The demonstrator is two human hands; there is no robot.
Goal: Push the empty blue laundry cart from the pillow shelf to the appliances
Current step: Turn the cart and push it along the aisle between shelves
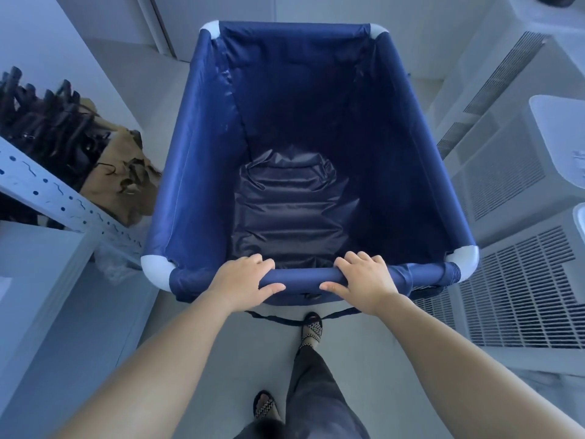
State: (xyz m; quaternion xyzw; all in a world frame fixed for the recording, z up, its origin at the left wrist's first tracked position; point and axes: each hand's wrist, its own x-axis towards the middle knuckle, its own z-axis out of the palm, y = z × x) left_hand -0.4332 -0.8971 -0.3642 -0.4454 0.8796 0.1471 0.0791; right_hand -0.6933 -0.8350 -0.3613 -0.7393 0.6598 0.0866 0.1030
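The left hand [243, 282] and the right hand [364, 282] both gripped the near top rail [302, 276] of the dark blue fabric laundry cart with white plastic corner joints [196, 172]. On each hand the fingers [253, 261] curled over the far side of the fabric-wrapped rail and the thumb lay along its near side, so both hands were closed around the rail, a bare stretch of it showing between them. Beyond the fingertips the cart's deep interior held nothing but its creased, shiny blue bottom panel [288, 210]. The cart stood in a narrow aisle on a pale floor [221, 359]. Out past the left hand ran a white perforated metal shelf upright [60, 201], with a brown cardboard box of dark hangers [104, 172] behind it. Just beside the right hand, close along the cart's wall, sat white louvred appliance units [519, 293]. Below the hands a thin dark strap [275, 320] hung from the cart, and a foot in a woven sandal [311, 331] stepped under the rail.
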